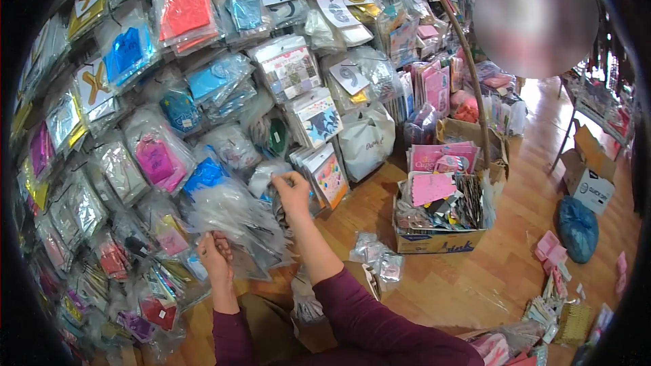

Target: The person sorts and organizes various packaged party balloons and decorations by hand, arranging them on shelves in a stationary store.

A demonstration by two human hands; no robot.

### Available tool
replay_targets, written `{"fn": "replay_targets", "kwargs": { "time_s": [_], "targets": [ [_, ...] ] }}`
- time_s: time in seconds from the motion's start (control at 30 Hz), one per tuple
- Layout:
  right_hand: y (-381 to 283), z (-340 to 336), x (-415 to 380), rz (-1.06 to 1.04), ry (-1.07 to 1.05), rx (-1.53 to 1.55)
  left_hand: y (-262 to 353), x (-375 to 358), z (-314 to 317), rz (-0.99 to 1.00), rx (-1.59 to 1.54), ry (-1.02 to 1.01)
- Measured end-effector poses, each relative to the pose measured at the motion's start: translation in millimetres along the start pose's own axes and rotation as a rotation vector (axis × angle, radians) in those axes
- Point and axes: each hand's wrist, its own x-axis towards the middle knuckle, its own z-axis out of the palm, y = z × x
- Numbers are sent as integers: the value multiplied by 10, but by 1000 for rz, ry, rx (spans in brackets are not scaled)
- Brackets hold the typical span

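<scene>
A bunch of clear plastic packets [241,220] hangs low on the wall display in front of me. My left hand [215,255] is at the lower left edge of this bunch, fingers curled in; whether a packet edge lies between them is hidden. Higher and to the right, my right hand [293,193] pinches with thumb and fingertips at the edge of a clear plastic packet [266,177]. Behind the bunch shows a bright blue packet [207,175]. Just right of my right hand hang cards with a colourful print [325,177].
Bagged goods such as a red packet [184,12] cover the wall. A carton [441,238] of packets stands on the wooden floor, with small clear packets [377,257] nearby. At the right are a blue plastic bag [578,229], an open box [588,179] and a blurred person.
</scene>
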Motion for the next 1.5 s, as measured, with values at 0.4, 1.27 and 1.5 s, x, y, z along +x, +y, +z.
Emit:
{"fn": "replay_targets", "kwargs": {
  "time_s": [0.4, 1.27, 1.5],
  "targets": [
    [-245, 42, -244, -180, -491, -629, -439, -73, -45, -152, 116, -82],
    [-158, 147, -367, -291, -491, -809, -617, -100, -101, -238, 272, -116],
    [-199, 105, -371, -134, -760, -1061, -661, -131, -97, -274, 279, -176]
  ]
}}
